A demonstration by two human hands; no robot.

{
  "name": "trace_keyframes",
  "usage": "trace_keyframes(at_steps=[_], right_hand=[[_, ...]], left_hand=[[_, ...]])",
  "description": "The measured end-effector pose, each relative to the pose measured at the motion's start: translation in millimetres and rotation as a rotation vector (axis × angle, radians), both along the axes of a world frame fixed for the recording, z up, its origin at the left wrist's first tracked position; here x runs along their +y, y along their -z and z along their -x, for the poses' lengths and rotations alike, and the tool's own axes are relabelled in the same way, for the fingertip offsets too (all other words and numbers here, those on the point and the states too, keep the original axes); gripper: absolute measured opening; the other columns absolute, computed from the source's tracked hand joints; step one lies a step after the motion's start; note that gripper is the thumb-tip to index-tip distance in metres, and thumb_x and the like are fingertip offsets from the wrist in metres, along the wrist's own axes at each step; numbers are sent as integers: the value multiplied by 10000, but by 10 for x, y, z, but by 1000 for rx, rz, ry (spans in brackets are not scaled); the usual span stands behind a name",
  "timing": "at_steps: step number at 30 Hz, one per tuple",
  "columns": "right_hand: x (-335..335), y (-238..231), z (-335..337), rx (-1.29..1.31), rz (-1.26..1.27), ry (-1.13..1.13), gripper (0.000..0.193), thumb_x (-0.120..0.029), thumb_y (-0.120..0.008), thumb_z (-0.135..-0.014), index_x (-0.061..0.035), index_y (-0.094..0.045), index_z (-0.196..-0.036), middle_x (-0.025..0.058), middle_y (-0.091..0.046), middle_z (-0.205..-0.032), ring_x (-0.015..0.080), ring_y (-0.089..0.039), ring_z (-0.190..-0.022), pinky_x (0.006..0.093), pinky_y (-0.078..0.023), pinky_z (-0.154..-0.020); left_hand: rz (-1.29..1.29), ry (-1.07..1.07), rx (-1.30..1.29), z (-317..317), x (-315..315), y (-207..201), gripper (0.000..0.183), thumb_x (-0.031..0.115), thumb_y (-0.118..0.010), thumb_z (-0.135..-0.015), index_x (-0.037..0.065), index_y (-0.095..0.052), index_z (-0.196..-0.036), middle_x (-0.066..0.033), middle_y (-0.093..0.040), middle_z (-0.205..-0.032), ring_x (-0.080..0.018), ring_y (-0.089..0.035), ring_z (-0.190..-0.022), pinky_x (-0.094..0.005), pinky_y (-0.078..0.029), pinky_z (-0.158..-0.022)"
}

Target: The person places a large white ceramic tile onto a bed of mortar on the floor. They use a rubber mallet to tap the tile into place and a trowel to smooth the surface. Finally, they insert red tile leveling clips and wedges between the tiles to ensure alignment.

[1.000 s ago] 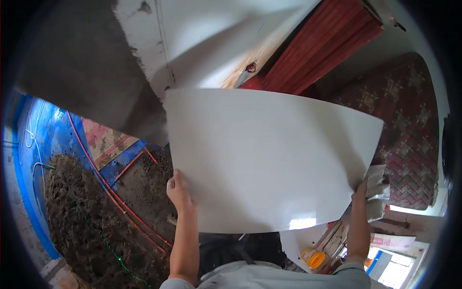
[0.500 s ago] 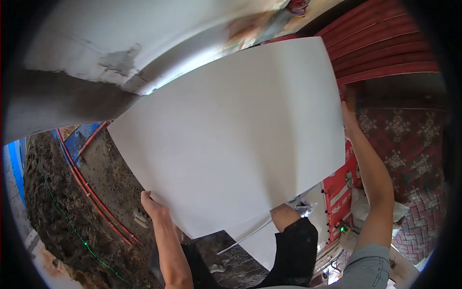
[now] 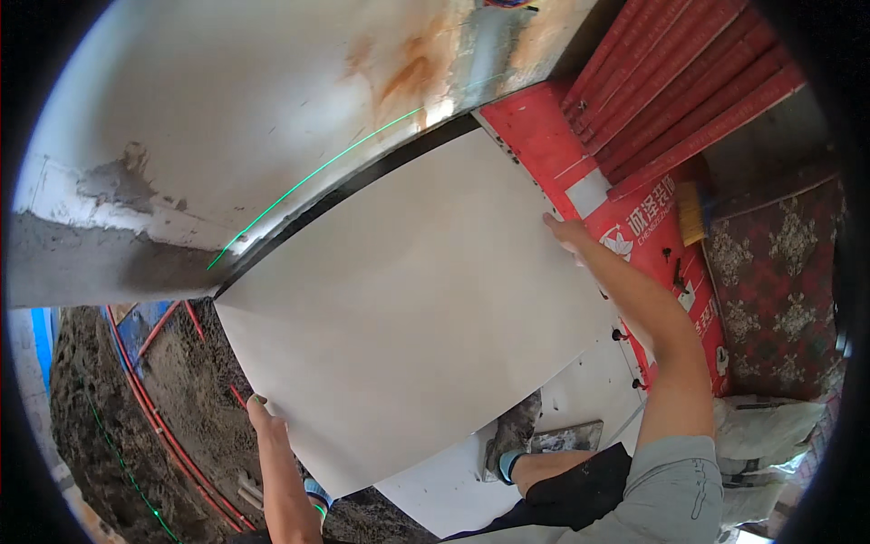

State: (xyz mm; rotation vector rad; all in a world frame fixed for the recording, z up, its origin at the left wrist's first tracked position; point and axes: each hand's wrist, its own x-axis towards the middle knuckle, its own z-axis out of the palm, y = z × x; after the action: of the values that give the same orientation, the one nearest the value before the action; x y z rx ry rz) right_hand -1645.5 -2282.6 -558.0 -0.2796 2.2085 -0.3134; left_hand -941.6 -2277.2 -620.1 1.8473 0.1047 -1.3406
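A large white tile (image 3: 408,299) spans the middle of the view, tilted down toward the floor, its far edge near the foot of the wall. My left hand (image 3: 269,419) grips its near-left edge, thumb on top and the other fingers hidden under it. At the right edge my right hand (image 3: 568,234) is closed round the tile, partly covering a strip of red sheeting behind. Below the tile's near edge a white laid tile (image 3: 580,390) shows, with my foot (image 3: 517,435) on it beside a flat trowel (image 3: 566,437).
Red protective sheeting (image 3: 535,127) with small black clips along its edge lies to the right. Red pipes (image 3: 149,399) cross the rough mortar bed (image 3: 82,381) at left. A green laser line runs along the wall (image 3: 272,100). A yellow-bristled brush (image 3: 691,215) stands near patterned fabric (image 3: 770,290).
The tile has come down and away from me, toward the floor and wall, with both hands still on it. The laser line on the wall and the red sheeting beyond now show.
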Motion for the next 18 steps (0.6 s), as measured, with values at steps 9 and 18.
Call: trace_keyframes(at_steps=[9,18], right_hand=[[-381,90,8,33,55,-35,916,-612,-597,-877,74,-383,-1446,273,-375,-1516,427,-411,-1377,588,-394,-1056],[-566,93,-19,8,93,-37,899,-592,-612,-870,60,-394,-1448,259,-364,-1528,401,-392,-1398,575,-376,-1086]], left_hand=[[29,-19,-13,-187,-50,259,422,133,-519,-596,37,-562,-1004,-115,-572,-1157,-345,-525,-1055,-477,-410,-993],[32,-41,-20,-226,-312,342,366,134,-532,-608,29,-534,-959,-114,-550,-1137,-343,-509,-1029,-411,-351,-1053]])
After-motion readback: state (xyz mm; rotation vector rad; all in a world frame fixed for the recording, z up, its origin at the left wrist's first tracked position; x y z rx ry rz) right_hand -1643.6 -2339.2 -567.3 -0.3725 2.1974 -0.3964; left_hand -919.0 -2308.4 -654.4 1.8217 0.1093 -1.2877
